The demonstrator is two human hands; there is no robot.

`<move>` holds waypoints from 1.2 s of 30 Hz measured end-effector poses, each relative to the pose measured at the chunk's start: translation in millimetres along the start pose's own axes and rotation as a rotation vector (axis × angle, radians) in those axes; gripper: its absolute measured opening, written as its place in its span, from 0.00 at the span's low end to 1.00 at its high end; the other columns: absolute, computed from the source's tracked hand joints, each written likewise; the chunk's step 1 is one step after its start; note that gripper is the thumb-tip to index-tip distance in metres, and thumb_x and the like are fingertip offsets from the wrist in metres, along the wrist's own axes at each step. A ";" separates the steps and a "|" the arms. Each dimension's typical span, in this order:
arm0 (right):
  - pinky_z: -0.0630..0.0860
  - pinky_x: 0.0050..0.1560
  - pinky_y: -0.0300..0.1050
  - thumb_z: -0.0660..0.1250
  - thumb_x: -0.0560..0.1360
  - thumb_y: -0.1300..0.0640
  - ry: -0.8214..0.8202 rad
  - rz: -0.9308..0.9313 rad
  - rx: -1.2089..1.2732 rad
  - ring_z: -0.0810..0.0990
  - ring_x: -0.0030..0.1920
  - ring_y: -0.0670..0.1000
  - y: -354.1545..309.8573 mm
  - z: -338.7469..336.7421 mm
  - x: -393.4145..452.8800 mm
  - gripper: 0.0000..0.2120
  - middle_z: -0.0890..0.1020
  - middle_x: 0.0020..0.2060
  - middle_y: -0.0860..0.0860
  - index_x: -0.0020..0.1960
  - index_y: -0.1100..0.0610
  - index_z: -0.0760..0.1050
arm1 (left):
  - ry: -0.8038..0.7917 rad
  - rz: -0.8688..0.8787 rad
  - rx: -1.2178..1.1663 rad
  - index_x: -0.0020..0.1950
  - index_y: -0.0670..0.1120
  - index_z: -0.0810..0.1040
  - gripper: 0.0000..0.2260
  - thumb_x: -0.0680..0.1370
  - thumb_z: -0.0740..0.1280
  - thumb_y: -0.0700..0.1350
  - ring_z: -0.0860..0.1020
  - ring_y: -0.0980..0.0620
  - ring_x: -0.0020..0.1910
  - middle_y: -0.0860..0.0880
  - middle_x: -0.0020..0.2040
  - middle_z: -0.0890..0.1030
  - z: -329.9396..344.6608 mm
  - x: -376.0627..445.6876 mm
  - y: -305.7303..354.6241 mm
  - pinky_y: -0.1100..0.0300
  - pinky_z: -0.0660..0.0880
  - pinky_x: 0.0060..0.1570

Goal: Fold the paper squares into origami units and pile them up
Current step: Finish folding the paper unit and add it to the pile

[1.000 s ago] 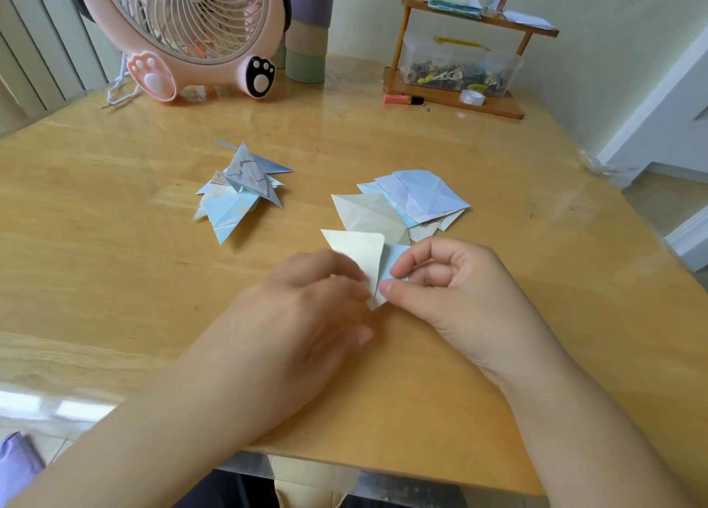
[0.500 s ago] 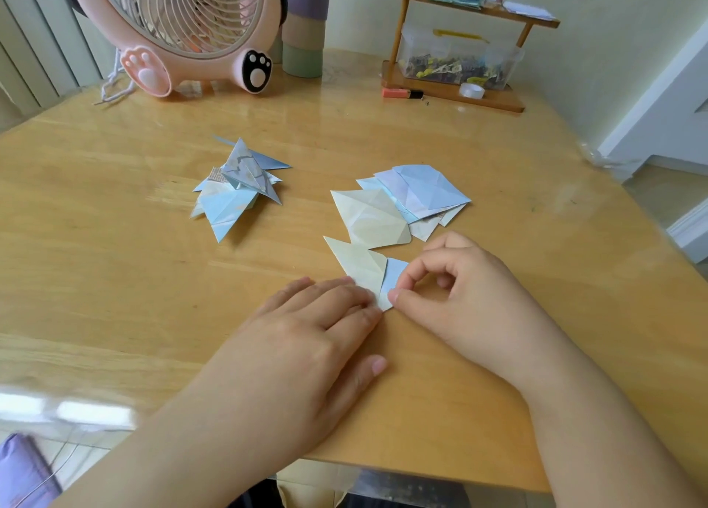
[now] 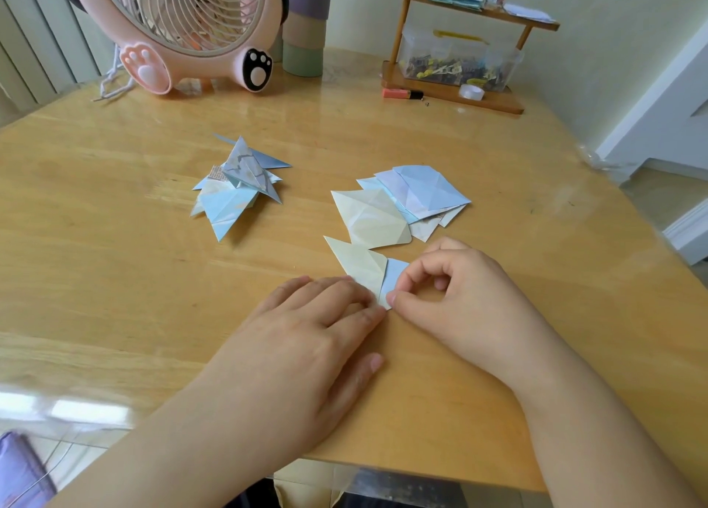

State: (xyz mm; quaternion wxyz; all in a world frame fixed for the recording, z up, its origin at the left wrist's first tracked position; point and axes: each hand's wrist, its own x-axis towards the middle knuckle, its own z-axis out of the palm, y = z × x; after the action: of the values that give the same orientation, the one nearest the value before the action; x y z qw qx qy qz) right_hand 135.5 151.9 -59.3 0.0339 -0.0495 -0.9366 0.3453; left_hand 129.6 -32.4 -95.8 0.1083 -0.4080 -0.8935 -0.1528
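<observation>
Paper unit, half folded, is laid flat on the tabletop near the front edge, w/ a cream pointed flap to the left and a pale blue part to the right. Left hand is kept open and flat, palm down; its straight fingers are pressed on the lower left part of the unit. Right hand is curled: the blue corner of the unit is pinched between thumb and forefinger, the other fingers are bent in.

Just behind the unit, a stack of creased squares is spread like a fan, cream sheet in front, blue ones behind. Well to the left, a pile of finished units is seen, blue and white, points out in several directions.

At the back, a pink fan w/ paw feet is placed on the left, a tall cup beside it. On the right a small wooden shelf is standing; a clear box of small items is held on its lower level, w/ a tape roll and an orange marker in front.
</observation>
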 end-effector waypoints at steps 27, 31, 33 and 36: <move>0.65 0.39 0.24 0.74 0.68 0.53 0.018 -0.027 0.007 0.71 0.39 0.32 2.4 1.1 -0.6 0.06 0.73 0.39 0.43 0.34 0.51 0.79 | 0.009 0.027 0.052 0.60 0.48 0.80 0.20 0.75 0.55 0.52 0.79 0.51 0.58 0.55 0.59 0.81 0.0 2.0 1.9 0.47 0.75 0.57; 0.66 0.40 0.26 0.75 0.67 0.55 0.065 -0.077 0.000 0.71 0.40 0.37 3.0 1.2 -2.3 0.07 0.73 0.38 0.44 0.33 0.50 0.77 | 0.022 0.030 0.059 0.59 0.48 0.81 0.20 0.75 0.56 0.52 0.79 0.50 0.57 0.54 0.58 0.81 -0.2 2.0 1.9 0.48 0.75 0.56; 0.66 0.42 0.27 0.74 0.66 0.55 0.056 -0.106 -0.010 0.71 0.41 0.40 3.0 2.4 -2.7 0.07 0.72 0.38 0.45 0.32 0.49 0.77 | 0.033 0.036 0.063 0.59 0.48 0.81 0.20 0.75 0.56 0.51 0.80 0.50 0.57 0.54 0.57 0.81 -0.3 2.1 2.3 0.48 0.75 0.56; 0.67 0.42 0.29 0.74 0.66 0.56 0.034 -0.135 -0.016 0.72 0.42 0.42 2.7 4.2 -2.2 0.08 0.73 0.37 0.45 0.31 0.49 0.77 | 0.040 0.040 0.073 0.58 0.48 0.81 0.19 0.74 0.56 0.51 0.80 0.50 0.56 0.54 0.56 0.82 -0.2 2.6 2.3 0.48 0.76 0.55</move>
State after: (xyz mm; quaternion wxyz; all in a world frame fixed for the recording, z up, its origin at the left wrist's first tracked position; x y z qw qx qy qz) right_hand 137.5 151.0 -64.2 0.0726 0.0078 -0.9398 0.3337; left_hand 129.7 -29.3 -94.4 0.1442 -0.4185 -0.8878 -0.1262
